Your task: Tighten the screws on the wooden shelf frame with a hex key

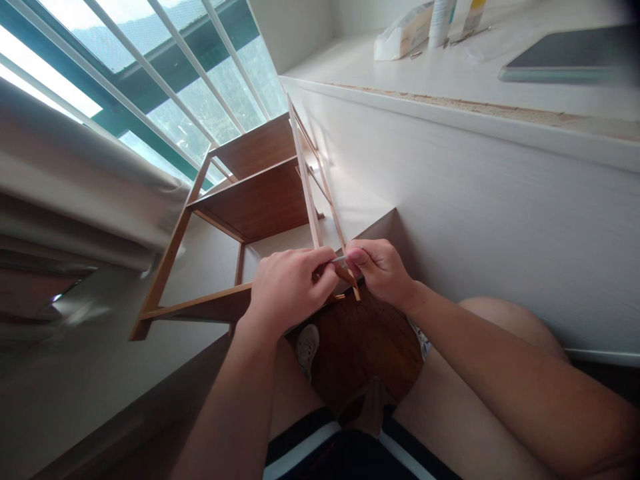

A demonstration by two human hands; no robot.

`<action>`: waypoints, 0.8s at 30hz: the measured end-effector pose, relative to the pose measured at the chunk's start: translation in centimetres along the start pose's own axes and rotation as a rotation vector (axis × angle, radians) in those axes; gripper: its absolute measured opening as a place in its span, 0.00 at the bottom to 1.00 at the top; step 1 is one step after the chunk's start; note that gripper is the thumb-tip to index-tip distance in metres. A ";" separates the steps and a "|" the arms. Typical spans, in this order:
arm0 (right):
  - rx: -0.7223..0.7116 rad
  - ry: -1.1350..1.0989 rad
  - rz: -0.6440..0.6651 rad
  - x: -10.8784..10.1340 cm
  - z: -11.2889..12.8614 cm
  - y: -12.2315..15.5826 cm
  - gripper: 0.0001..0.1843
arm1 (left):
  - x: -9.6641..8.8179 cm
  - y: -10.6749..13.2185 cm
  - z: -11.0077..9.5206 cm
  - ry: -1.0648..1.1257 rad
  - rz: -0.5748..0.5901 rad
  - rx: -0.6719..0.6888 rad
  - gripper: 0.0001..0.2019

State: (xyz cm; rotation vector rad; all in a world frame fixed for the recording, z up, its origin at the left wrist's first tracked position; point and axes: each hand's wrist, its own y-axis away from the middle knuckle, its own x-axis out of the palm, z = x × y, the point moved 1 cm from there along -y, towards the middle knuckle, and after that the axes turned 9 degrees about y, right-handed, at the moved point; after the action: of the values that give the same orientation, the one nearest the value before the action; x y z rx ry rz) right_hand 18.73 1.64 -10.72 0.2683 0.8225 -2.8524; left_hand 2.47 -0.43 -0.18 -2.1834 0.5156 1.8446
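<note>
A wooden shelf unit (255, 207) stands in front of me, its slats and legs reaching down to the floor. My left hand (290, 287) is closed around its near right corner, where the front leg meets the lowest board. A thin grey metal rod (341, 259), shaped like a hex key, spans the small space between my hands. The thumb and fingers of my right hand (383, 270) pinch one end of it. Its other end reaches the curled forefinger and thumb of my left hand; that tip is hidden.
A white ledge (350, 63) with a chipped edge runs along the right, bearing a white packet (403, 33), a tube (441, 23), small metal pieces and a dark flat device (560, 57). To the left hangs a curtain (85, 167) beside the barred window (165, 67).
</note>
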 end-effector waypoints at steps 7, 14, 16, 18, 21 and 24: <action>0.026 -0.040 0.007 0.2 -0.1 0.2 0.29 | 0.0 -0.1 0.1 0.005 -0.005 0.005 0.12; 0.016 -0.025 0.023 0.1 -0.4 0.4 0.28 | 0.0 0.1 0.2 0.022 -0.014 0.025 0.13; 0.014 -0.017 0.009 0.1 -0.3 0.4 0.28 | 0.0 0.1 0.2 0.020 -0.017 0.028 0.12; 0.007 -0.013 -0.005 0.1 -0.2 0.3 0.28 | 0.0 0.1 0.2 0.017 -0.020 0.028 0.12; 0.004 -0.012 -0.011 0.1 -0.2 0.3 0.28 | -0.1 0.0 0.1 0.016 -0.017 0.025 0.11; -0.001 -0.018 -0.009 0.1 -0.3 0.3 0.27 | -0.1 0.0 0.0 0.014 -0.014 0.023 0.11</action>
State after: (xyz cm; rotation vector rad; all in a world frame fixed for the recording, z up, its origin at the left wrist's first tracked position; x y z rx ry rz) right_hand 18.71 1.51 -11.15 0.2390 0.8237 -2.8579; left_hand 2.42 -0.37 -0.07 -2.1811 0.5200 1.8088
